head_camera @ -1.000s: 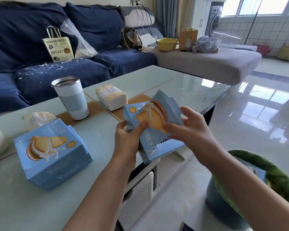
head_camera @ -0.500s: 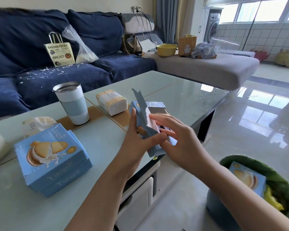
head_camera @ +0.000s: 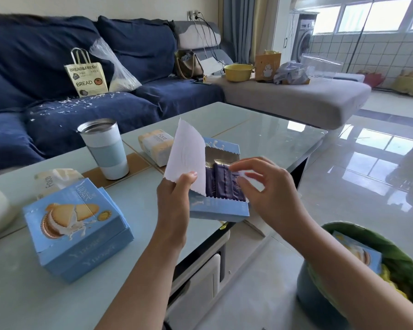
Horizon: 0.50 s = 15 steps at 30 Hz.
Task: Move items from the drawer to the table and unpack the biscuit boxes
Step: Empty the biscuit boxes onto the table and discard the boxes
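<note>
while cardboard box (head_camera: 218, 210) gapes, foil packets (head_camera: 224, 184) glint.

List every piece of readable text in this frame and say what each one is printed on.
"BREAD&FRESH" and "BREAD": paper bag on the sofa.
"Face": soft tissue pack behind the closed biscuit boxes.
"Face": yellow tissue pack near the tumbler.
Brand lettering on the closed boxes and on the opened box: too blurred to read.
Purple wrappers: unreadable.
</note>
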Motion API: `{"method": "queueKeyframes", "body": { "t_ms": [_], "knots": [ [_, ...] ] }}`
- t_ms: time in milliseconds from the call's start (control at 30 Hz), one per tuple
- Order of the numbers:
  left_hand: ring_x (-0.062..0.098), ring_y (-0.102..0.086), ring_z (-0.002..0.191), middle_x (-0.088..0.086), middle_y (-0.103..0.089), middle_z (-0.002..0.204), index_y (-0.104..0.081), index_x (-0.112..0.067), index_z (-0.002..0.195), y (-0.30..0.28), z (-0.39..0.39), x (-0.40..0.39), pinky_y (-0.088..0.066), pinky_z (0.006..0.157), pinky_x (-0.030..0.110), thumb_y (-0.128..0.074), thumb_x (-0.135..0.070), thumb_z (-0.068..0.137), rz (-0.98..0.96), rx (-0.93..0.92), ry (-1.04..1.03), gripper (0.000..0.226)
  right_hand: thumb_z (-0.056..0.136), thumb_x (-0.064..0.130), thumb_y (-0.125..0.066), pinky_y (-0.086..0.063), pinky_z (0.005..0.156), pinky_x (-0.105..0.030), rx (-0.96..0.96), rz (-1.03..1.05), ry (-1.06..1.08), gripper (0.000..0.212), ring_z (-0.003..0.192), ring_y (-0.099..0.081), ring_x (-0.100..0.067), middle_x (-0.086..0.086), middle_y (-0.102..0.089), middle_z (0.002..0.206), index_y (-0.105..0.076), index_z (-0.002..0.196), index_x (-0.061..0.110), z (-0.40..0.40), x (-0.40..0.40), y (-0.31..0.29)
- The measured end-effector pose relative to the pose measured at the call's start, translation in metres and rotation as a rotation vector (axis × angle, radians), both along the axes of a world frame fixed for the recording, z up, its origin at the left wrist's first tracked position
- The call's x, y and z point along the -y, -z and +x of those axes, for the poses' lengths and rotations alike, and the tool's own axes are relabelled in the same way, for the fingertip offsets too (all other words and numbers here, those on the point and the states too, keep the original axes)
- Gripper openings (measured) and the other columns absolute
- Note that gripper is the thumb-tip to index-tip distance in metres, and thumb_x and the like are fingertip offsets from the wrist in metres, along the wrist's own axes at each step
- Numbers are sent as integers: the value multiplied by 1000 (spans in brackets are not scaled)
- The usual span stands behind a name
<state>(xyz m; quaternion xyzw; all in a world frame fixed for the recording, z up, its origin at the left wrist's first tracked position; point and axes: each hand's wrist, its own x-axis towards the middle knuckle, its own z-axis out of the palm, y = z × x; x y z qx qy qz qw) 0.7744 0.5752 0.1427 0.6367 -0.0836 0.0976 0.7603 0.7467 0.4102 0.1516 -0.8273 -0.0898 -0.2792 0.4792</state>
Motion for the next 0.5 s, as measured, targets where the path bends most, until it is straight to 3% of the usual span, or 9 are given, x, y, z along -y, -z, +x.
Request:
{"method": "queueKeyframes", "body": {
  "t_ms": [100,200,333,500],
  "knots": [
    [-1,-61,75,-8,-63,83,-61,-24,97,-2,2,-5,-51,62,16,-54,-34,75,-32,-9,-29,25,83,24,-74,-49,95,-40,-129,-148,111,37,109,-56,-14,17,-55,113,-64,119,27,11,6,5],
    [-3,-60,73,-10,-64,82,-63,-24,95,-4,3,-10,-49,61,12,-55,-34,75,-74,-22,-69,24,81,40,-74,-44,100,-43,-278,-152,54,56,120,-48,-15,17,-48,123,-54,132,29,20,3,10],
    [-2,-61,73,-17,-67,74,-65,-23,91,-5,8,-24,-49,65,14,-57,-32,74,-69,-15,-138,21,79,50,-72,-36,106,-37,-313,-263,-25,67,128,-34,-19,12,-40,141,-47,138,31,38,-13,5],
    [-6,-60,65,-21,-66,65,-63,-25,82,-5,15,-39,-48,63,14,-57,-28,72,-53,15,-209,12,74,61,-71,-26,112,-43,-494,-509,-143,67,130,-15,-24,8,-18,143,-48,131,36,64,-30,-8]
  ]
}}
